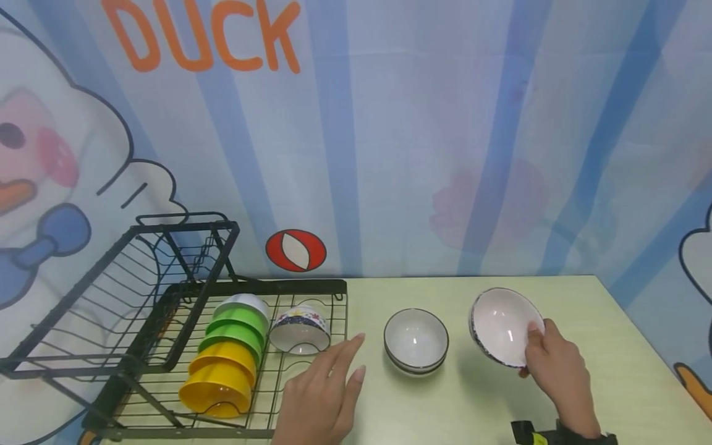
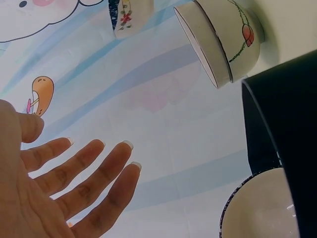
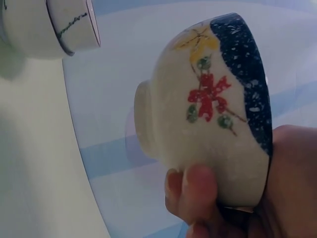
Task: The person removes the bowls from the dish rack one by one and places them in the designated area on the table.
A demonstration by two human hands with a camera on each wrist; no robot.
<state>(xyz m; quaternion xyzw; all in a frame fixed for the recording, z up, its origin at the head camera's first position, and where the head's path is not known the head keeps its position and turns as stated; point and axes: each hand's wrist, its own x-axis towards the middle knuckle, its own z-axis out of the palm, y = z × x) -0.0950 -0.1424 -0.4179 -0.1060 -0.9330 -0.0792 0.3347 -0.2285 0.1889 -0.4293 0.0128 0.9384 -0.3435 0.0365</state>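
The right hand (image 1: 559, 364) pinches a flower-painted bowl (image 1: 503, 324) by its rim, thumb inside, mouth upward and slightly tilted, above the table's (image 1: 623, 371) right half. The left hand (image 1: 322, 392), fingers extended, hovers at the dish rack's (image 1: 300, 286) near-right corner (bowls inside). Stacked bowls (image 1: 416, 337) stand between.

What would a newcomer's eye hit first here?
Probably the orange DUCK lettering, upper left on the backdrop (head view). Then the yellow bowls and green bowls lined up in the black rack, lower left. Third, the flowered bowl tilted in the right hand, above the table, right of centre.
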